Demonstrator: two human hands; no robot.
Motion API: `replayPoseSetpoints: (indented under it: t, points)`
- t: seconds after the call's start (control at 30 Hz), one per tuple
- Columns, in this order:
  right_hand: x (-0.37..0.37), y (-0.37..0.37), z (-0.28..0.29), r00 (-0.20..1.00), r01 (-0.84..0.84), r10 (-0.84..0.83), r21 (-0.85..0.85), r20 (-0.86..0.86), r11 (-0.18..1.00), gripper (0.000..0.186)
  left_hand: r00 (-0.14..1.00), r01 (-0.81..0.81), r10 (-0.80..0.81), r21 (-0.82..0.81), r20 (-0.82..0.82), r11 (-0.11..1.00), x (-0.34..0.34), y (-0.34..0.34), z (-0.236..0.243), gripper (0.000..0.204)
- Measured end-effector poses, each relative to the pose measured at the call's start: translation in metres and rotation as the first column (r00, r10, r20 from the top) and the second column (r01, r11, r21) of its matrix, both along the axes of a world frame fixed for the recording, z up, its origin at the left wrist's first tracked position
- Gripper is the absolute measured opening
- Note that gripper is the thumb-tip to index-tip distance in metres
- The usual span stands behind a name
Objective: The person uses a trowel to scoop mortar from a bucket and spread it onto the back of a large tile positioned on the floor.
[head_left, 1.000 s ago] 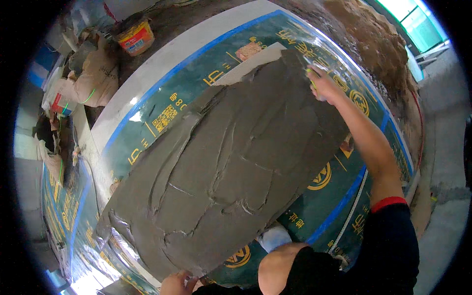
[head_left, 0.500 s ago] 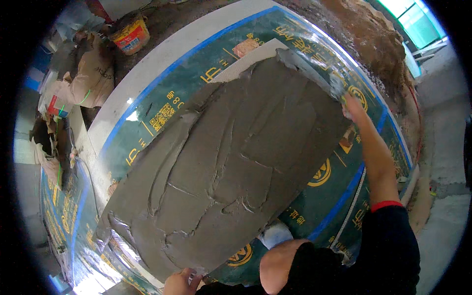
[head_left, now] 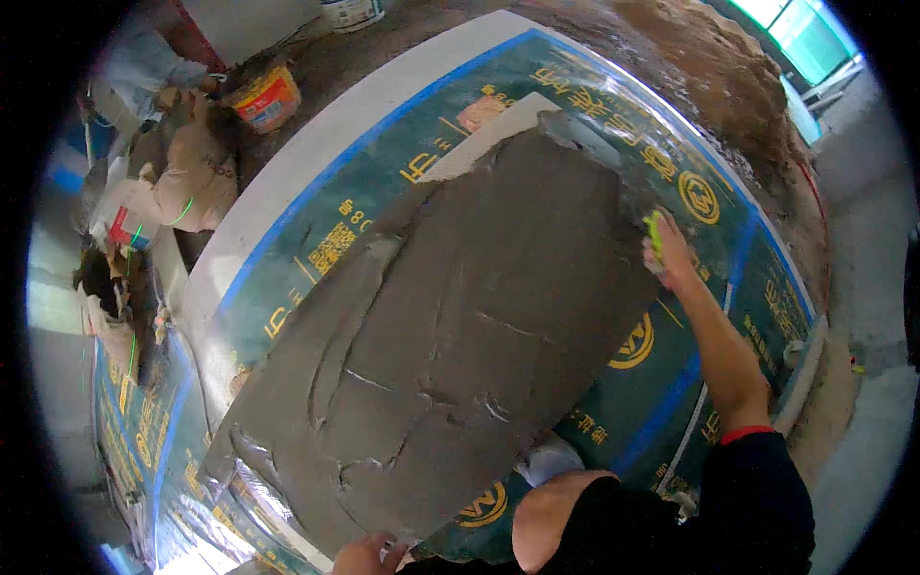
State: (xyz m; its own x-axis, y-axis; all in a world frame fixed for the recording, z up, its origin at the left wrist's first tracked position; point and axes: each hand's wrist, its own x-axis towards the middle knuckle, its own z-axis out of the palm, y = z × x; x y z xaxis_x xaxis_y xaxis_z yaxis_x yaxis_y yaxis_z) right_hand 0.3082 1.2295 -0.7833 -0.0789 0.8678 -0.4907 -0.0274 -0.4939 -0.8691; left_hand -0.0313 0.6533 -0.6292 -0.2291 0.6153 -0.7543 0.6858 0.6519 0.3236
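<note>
My right hand (head_left: 674, 257) is closed round the yellow-green handle (head_left: 655, 236) of a trowel at the right edge of a large tile. The trowel's blade is smeared grey and hard to tell from the mortar. Wet grey mortar (head_left: 460, 307) covers most of the tile, smooth at the far right and ridged toward the near left. A bare strip of the tile's pale, textured back (head_left: 498, 136) shows at the far corner. At the tile's near edge, low in the picture, my left hand (head_left: 366, 556) has its fingers curled on the rim, partly cut off by the frame.
Green protective sheeting (head_left: 613, 422) with yellow print and blue tape lies beneath the tile. A yellow-and-red bucket (head_left: 266, 100) and paper sacks (head_left: 196, 172) stand at the far left. Beyond the sheeting is a sand heap (head_left: 709, 67); a white bucket (head_left: 352, 13) stands at the back.
My right hand has drawn the trowel nearer along the tile's right side, and the mortar there looks smoother. The whole view has shifted slightly; my left hand stays at the near edge.
</note>
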Motion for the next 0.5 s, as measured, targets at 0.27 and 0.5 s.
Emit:
replayPoseSetpoints:
  t: [0.27,0.5]
  points:
    - [-0.14,0.061,-0.004,0.934,-0.355,0.355,0.02,-0.037,0.935,0.033,0.998,-0.055,0.052,-0.099,-0.038,0.994,0.013,0.017,0.027,0.029]
    - [-0.2,-0.047,0.005,0.755,-0.655,0.655,0.007,-0.034,0.756,0.041,0.997,-0.072,0.071,-0.055,-0.028,0.996,0.007,0.016,0.003,0.034]
